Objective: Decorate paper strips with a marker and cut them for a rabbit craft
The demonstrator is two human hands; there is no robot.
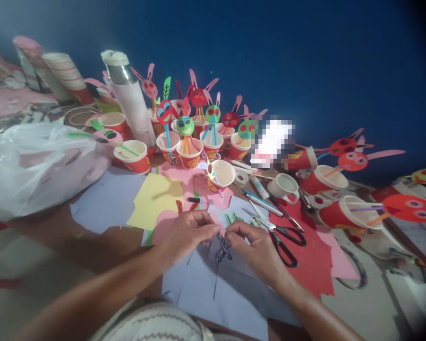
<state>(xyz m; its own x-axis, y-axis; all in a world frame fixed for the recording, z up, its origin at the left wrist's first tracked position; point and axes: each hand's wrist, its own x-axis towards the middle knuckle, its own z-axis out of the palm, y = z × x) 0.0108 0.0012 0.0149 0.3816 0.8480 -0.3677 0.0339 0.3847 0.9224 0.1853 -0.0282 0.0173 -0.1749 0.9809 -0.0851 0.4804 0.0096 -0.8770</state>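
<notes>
My left hand (195, 229) and my right hand (250, 241) are close together over the pale blue paper sheets (234, 303). Thumb and fingers of each are pinched at the upper end of a small bluish paper cutout (224, 249) with black leaf-vein lines. My fingertips partly hide it. Green leaf-like cutouts (232, 218) lie just beyond my right hand. Black-handled scissors (282, 237) rest to its right on red paper (312, 255). Ahead of my hands stands a red and white paper cup (221, 175) with a small yellow paper piece at its rim.
Paper cups with round paper faces on straws (185, 126) line the back. At left are a white flask (131, 99), stacked cups (67, 76) and a plastic bag (42, 166). A white mug (284, 187), tape roll (241, 178) and pens (262, 201) lie right of centre.
</notes>
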